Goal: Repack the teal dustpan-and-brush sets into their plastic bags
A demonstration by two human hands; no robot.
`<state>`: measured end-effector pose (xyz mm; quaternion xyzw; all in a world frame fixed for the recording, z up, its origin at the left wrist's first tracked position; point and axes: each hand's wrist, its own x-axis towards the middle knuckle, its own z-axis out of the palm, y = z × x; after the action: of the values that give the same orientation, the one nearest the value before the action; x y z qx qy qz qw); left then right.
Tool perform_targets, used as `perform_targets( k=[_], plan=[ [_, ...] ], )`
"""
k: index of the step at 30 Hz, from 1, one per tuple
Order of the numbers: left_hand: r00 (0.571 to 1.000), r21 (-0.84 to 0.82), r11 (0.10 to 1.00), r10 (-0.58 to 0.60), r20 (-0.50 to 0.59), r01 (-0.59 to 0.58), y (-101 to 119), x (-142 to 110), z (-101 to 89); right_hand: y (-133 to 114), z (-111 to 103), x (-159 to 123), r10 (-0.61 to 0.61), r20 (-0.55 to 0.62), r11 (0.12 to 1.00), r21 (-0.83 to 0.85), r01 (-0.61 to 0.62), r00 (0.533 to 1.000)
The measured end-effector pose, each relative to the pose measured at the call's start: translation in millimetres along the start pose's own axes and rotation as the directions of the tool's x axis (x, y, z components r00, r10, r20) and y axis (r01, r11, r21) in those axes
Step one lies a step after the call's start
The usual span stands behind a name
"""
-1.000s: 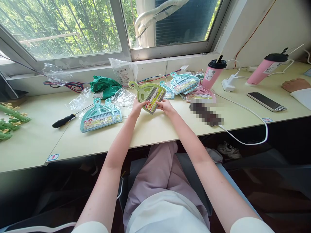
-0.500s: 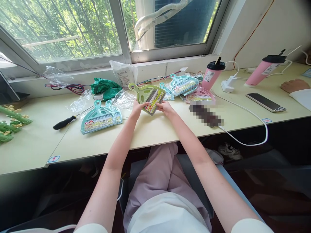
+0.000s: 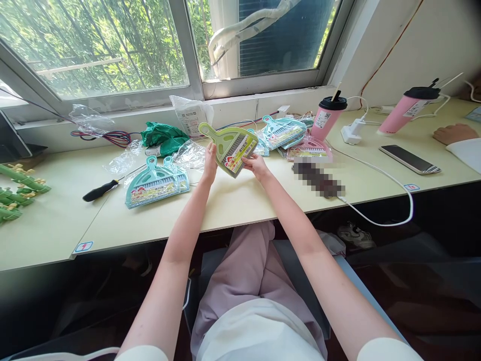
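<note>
A light green mini dustpan and brush set (image 3: 229, 145) with a printed card label is held tilted just above the desk (image 3: 240, 200), handle pointing up and left. My left hand (image 3: 209, 163) grips its left edge, fingers along the side. My right hand (image 3: 254, 164) pinches its lower right corner by the label. Two teal sets (image 3: 156, 180) lie flat to the left of my hands. More teal sets (image 3: 281, 129) and a pink one (image 3: 310, 149) are piled to the right.
A black-handled screwdriver (image 3: 100, 189), clear plastic bags (image 3: 124, 159) and a green bag (image 3: 162, 134) lie at the left. Two pink cups (image 3: 326, 119), a white charger with cable (image 3: 352, 133) and a phone (image 3: 409, 159) are right. Another person's hand (image 3: 453, 133) rests at the far right.
The green set has been lifted slightly and tilted more upright. My left hand shifted from its lower corner up along its left edge.
</note>
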<state>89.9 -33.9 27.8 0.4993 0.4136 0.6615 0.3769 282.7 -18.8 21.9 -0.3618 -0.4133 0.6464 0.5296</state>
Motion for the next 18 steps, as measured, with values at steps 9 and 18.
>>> perform_targets(
  k=[9,18],
  plan=[
    [1.0,0.826,0.563,-0.009,-0.028,0.028,-6.9,0.9,-24.8,6.3,-7.6,8.6,-0.02,-0.065,1.0,-0.019,0.019,0.998],
    [0.971,0.913,0.34,0.007,0.239,-0.227,2.3,-6.0,-14.3,3.3,-17.7,16.8,-0.003,-0.247,0.992,0.124,0.035,0.969]
  ],
)
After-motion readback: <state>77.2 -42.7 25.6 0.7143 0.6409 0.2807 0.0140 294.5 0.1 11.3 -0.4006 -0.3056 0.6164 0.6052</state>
